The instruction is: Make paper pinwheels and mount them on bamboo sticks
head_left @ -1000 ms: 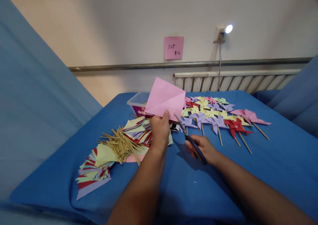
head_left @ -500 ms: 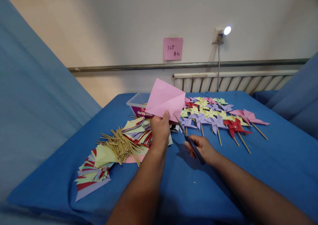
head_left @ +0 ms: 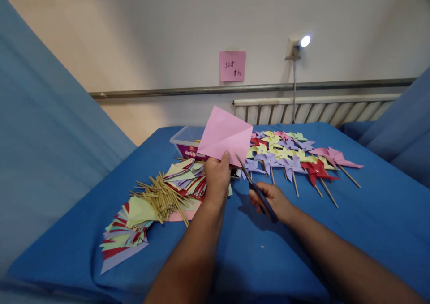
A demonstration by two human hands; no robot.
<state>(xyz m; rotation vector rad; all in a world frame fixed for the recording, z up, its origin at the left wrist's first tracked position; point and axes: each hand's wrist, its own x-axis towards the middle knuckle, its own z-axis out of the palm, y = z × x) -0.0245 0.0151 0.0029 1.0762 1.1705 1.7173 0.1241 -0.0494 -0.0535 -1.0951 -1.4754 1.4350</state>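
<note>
A creased square of pink paper is held up over the table, its lower edge pinched between the thumb and fingers of my left hand. My right hand grips the dark-handled scissors. The scissor blades point up and left and meet the paper's lower right corner; whether they are cutting into it I cannot tell. Behind my left hand lie fanned colored paper sheets and a heap of thin wooden sticks.
Several finished paper pinwheels on sticks lie at the right on the blue tablecloth. A clear plastic box stands at the back. More fanned paper lies at the left front. A radiator runs along the wall.
The pink paper has shifted slightly right against the background. Both hands keep their grip, and the scissors stay at the paper's lower right corner. The whole view has moved a little.
</note>
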